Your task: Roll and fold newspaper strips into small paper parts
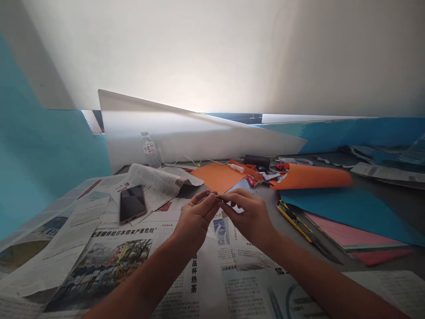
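My left hand and my right hand meet in the middle, above the newspaper. Their fingertips pinch a small, dark, partly shiny object between them. Most of it is covered by the fingers, so its kind cannot be made out. Behind the hands lies an orange paper sheet. To the right of my right hand rests a yellow and black utility knife, its blade pointing toward the lower right.
A phone lies on the newspaper at left; a plastic bottle stands behind it. Rolled orange paper, a blue sheet and pink sheets lie at right. A black case sits at the back among small items.
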`<state>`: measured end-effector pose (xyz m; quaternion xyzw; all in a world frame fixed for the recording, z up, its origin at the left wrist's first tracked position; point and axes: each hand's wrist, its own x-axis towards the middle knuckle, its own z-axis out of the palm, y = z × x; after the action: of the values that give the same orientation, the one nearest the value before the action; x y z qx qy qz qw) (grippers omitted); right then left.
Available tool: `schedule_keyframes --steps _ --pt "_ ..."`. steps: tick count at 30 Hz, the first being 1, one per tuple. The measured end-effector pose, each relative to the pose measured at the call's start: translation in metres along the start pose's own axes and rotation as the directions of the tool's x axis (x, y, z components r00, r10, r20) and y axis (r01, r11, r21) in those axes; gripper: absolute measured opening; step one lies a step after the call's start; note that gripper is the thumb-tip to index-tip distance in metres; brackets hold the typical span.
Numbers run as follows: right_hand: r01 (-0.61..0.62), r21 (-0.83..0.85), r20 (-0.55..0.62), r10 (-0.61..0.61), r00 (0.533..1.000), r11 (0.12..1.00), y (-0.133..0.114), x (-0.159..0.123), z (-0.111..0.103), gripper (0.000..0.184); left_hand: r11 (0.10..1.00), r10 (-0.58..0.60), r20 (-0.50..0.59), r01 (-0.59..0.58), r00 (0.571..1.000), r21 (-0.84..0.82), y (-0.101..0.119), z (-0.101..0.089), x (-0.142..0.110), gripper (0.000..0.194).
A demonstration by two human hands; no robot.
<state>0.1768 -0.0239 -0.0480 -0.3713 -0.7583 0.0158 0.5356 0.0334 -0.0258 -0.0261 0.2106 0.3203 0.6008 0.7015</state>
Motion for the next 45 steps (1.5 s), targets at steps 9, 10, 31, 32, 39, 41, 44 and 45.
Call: schedule_keyframes --steps 9,10,31,32,39,41,44,45 --pt "-0.051 0.056 -0.029 0.053 0.998 0.997 0.004 0.006 -0.001 0.015 0.99 0.025 0.107 -0.039 0.994 0.133 -0.006 -0.008 0.005 0.008" --pt "-0.063 0.059 -0.017 0.064 0.998 0.996 0.005 0.007 -0.002 0.015 0.965 0.081 0.154 -0.116 0.985 0.233 -0.004 -0.011 0.008 0.008" --pt "-0.206 0.112 0.469 0.131 0.874 0.972 0.013 0.008 -0.007 0.013 -0.071 -0.163 0.684 -0.7 0.711 0.711 0.025 -0.04 0.018 0.039" --pt "-0.208 0.11 0.497 0.127 0.858 0.972 0.013 0.008 -0.008 0.014 -0.038 -0.183 0.67 -0.686 0.72 0.727 0.025 -0.04 0.018 0.041" --pt "-0.224 0.071 0.625 0.132 0.769 0.972 0.01 0.007 -0.011 0.018 0.098 -0.303 0.615 -0.618 0.728 0.78 0.024 -0.043 0.023 0.041" --pt "-0.265 -0.018 0.644 0.214 0.735 0.964 0.023 0.019 -0.02 0.015 0.159 -0.274 0.601 -0.581 0.751 0.798 0.023 -0.043 0.026 0.043" --pt "-0.357 -0.281 0.533 0.454 0.714 0.891 0.068 0.044 -0.043 0.021 0.356 -0.205 0.55 -0.462 0.809 0.812 0.023 -0.042 0.032 0.043" --pt "-0.397 -0.386 0.451 0.546 0.706 0.833 0.087 0.052 -0.05 0.025 0.425 -0.179 0.531 -0.422 0.828 0.801 0.023 -0.041 0.034 0.043"
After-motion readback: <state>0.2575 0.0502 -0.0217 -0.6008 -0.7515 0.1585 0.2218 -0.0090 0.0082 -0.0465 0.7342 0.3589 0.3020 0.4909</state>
